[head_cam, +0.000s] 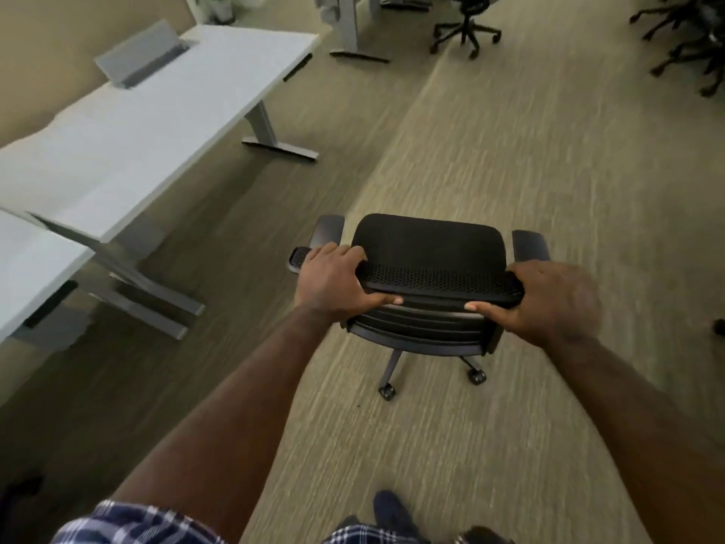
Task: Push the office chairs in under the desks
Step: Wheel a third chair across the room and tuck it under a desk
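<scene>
A black office chair on castors stands on the carpet in front of me, its seat facing away. My left hand grips the left end of its backrest top, fingers over the edge and thumb underneath. My right hand grips the right end the same way. A white desk with grey legs stands to the left, with open floor between it and the chair. The corner of a second white desk shows at the near left.
A grey cable flap stands up on the far desk. Another black chair is at the top centre, and several black chair bases crowd the top right. A further desk leg stands at the back.
</scene>
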Action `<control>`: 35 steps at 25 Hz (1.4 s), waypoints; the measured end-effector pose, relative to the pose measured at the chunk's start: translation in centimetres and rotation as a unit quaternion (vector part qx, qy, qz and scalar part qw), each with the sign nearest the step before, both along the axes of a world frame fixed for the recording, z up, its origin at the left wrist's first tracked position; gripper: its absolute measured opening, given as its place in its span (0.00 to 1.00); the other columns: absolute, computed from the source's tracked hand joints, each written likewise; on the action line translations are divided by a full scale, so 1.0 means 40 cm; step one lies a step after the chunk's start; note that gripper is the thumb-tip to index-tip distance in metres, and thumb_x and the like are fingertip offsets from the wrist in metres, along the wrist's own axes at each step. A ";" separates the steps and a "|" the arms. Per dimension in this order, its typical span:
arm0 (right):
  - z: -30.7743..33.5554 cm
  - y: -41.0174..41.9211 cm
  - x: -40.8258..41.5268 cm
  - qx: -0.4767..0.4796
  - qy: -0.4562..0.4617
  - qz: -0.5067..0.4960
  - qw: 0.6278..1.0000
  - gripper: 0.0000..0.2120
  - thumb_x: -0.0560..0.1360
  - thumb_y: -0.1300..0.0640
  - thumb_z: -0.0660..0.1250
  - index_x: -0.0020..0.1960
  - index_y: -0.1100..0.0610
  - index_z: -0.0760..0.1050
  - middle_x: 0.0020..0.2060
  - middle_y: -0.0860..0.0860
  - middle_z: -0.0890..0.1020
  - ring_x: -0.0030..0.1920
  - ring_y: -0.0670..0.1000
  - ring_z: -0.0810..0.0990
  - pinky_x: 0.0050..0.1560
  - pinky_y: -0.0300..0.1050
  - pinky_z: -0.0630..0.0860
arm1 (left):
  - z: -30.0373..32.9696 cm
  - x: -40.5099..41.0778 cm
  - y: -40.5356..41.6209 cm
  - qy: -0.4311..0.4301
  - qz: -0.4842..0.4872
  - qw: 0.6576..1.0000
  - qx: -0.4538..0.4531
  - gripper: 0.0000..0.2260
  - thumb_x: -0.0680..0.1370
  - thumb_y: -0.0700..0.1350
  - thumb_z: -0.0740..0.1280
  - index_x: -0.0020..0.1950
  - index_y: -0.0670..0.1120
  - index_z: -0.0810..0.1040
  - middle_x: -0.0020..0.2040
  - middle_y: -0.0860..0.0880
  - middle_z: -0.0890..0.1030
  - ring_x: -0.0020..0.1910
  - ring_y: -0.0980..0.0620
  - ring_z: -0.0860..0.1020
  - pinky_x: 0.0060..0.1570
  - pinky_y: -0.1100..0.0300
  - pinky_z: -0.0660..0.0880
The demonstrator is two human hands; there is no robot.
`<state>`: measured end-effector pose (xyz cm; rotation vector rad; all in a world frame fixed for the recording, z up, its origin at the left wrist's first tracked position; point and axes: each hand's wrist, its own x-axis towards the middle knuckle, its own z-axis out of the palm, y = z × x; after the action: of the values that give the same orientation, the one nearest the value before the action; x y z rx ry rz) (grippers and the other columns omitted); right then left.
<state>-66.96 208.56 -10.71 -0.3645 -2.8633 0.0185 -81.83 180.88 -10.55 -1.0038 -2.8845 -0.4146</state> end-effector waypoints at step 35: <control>0.013 -0.182 -1.562 0.023 -0.006 0.412 0.911 0.41 0.64 0.18 0.49 0.53 0.50 0.78 0.45 0.49 0.82 0.48 0.55 0.78 0.51 0.50 0.65 | -0.001 -0.876 -0.230 0.062 0.402 0.913 -0.036 0.38 0.68 0.80 0.52 0.54 0.50 0.80 0.51 0.51 0.83 0.53 0.50 0.79 0.56 0.53 0.71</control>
<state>-129.43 201.28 -10.17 0.8642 -2.7871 0.1032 -116.88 171.68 -10.59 0.2034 -2.8752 -0.1649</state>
